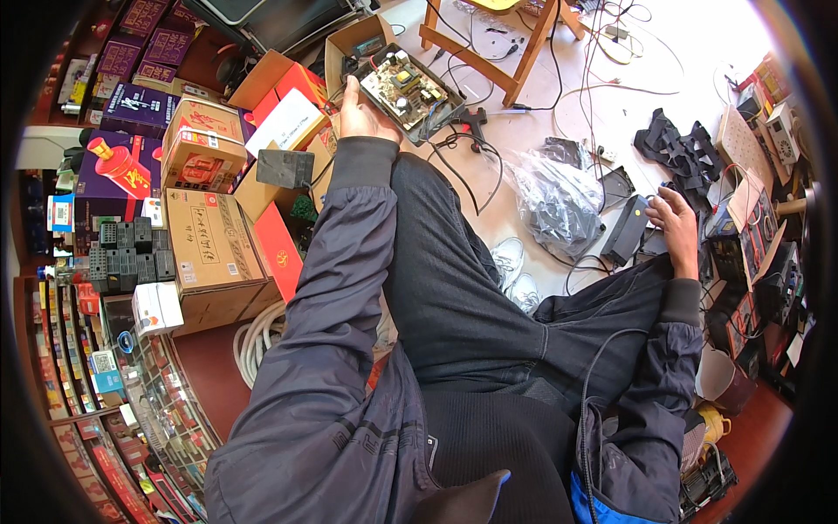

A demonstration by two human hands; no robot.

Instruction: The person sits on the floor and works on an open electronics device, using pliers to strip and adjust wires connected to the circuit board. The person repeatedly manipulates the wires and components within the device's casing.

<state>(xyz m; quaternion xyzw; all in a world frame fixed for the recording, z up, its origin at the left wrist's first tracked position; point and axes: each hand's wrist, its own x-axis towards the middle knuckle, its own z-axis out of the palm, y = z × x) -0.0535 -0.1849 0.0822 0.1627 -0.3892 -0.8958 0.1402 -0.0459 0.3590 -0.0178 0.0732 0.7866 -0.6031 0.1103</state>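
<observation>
The left hand (371,115), near twelve o'clock, holds a circuit board (408,86) in an open black case (439,125), thumb up at the side, fingers hidden. The right hand (675,220), near three o'clock, has bent, spread fingers beside a long black box (625,232); I cannot tell if they pinch it. It seems best to keep the case flat and hold only its edges. The board sits at two o'clock from the left hand, well apart from the right. A clear plastic bag (552,194) lies between them.
</observation>
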